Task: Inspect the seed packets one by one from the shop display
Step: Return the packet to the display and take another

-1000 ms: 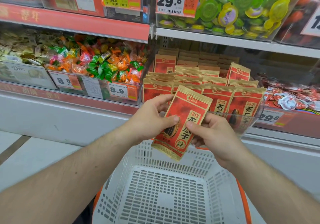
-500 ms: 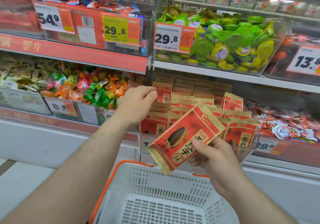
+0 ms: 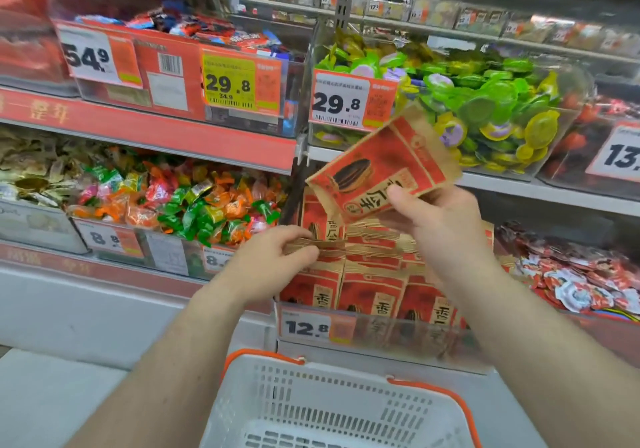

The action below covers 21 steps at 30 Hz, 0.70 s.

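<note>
A red and tan seed packet (image 3: 377,167) with a dark sunflower seed printed on it is raised and tilted in front of the shelf, pinched at its lower edge by my right hand (image 3: 440,225). Below it a clear display bin (image 3: 381,329) holds several upright rows of the same seed packets (image 3: 374,284). My left hand (image 3: 273,264) reaches into the bin's left side and pinches the tan top edge of one packet in the stack. My right forearm hides part of the bin's right side.
A white shopping basket with an orange rim (image 3: 346,409) sits below my arms. Left of the seed bin lies a bin of wrapped candies (image 3: 180,201). Above is a tub of green and yellow jelly cups (image 3: 485,108). Price tags line the shelf fronts.
My left hand let go of the held packet, rose, then dropped onto the packets in the bin. My right hand lifted the held packet higher and tilted it. The camera view tilted upward.
</note>
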{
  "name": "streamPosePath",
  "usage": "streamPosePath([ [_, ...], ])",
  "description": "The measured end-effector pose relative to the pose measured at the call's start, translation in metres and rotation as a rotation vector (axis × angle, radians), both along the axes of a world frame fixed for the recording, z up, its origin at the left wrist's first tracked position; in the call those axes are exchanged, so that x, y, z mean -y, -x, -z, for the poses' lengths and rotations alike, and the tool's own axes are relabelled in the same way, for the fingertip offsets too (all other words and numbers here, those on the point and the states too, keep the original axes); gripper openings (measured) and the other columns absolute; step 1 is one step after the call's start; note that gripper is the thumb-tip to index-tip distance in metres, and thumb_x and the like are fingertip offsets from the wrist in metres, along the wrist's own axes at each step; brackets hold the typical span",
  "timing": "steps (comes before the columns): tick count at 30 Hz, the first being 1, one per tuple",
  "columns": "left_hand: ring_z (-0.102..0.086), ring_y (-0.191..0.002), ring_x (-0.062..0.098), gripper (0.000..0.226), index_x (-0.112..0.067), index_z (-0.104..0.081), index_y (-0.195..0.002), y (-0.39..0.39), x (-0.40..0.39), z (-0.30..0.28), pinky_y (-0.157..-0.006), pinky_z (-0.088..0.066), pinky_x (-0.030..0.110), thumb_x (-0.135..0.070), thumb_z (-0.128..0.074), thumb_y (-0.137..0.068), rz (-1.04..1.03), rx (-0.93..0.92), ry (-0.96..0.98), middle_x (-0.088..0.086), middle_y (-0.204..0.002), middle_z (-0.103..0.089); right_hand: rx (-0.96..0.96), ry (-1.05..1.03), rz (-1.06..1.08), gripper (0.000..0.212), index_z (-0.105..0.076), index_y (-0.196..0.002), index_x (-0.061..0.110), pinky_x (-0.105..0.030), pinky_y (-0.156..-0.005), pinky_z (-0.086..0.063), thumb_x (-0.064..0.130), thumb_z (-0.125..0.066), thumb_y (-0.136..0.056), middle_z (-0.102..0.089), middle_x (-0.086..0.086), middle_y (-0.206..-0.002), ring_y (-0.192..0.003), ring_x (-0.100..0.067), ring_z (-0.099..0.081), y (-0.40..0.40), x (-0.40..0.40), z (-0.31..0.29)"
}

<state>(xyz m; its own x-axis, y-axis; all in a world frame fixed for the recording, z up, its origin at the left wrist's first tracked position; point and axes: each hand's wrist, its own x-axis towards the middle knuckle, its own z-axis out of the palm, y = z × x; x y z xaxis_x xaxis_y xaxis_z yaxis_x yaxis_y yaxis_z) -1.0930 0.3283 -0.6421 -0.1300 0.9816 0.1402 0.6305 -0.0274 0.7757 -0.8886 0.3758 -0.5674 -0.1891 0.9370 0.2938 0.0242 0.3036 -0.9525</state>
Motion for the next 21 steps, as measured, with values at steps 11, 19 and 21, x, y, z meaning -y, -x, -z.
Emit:
streamPosePath([
  [11, -0.061, -0.095, 0.007, 0.062, -0.039, -0.066, -0.112, 0.002, -0.002, 0.013, -0.091, -0.049, 0.044, -0.073, -0.04, -0.068, -0.044, -0.023, -0.091, -0.021, -0.099, -0.065, 0.474, 0.027, -0.059, 0.004, -0.077, -0.074, 0.026, -0.053, -0.089, -0.055, 0.029, -0.075, -0.076, -0.077, 0.002, -0.082, -0.088, -0.026, -0.072, 0.036, -0.073, 0.016],
  [19, -0.058, -0.103, 0.014, 0.051, -0.04, -0.066, -0.105, 0.002, -0.007, 0.019, -0.09, -0.05, 0.048, -0.071, -0.045, -0.07, -0.052, 0.028, -0.109, -0.019, -0.102, -0.064, 0.898, -0.098, -0.068, 0.01, -0.075, -0.088, 0.025, -0.028, -0.077, -0.049, 0.021, -0.076, -0.079, -0.072, 0.006, -0.089, -0.084, -0.015, -0.064, 0.059, -0.083, 0.02],
  [21, -0.057, -0.103, 0.014, 0.05, -0.041, -0.065, -0.103, 0.002, -0.007, 0.018, -0.09, -0.05, 0.047, -0.071, -0.044, -0.07, -0.053, 0.028, -0.101, -0.02, -0.101, -0.062, 0.981, -0.176, -0.054, 0.016, -0.071, -0.092, 0.03, -0.024, -0.073, -0.042, 0.023, -0.076, -0.079, -0.067, 0.006, -0.091, -0.084, -0.014, -0.06, 0.065, -0.084, 0.017],
])
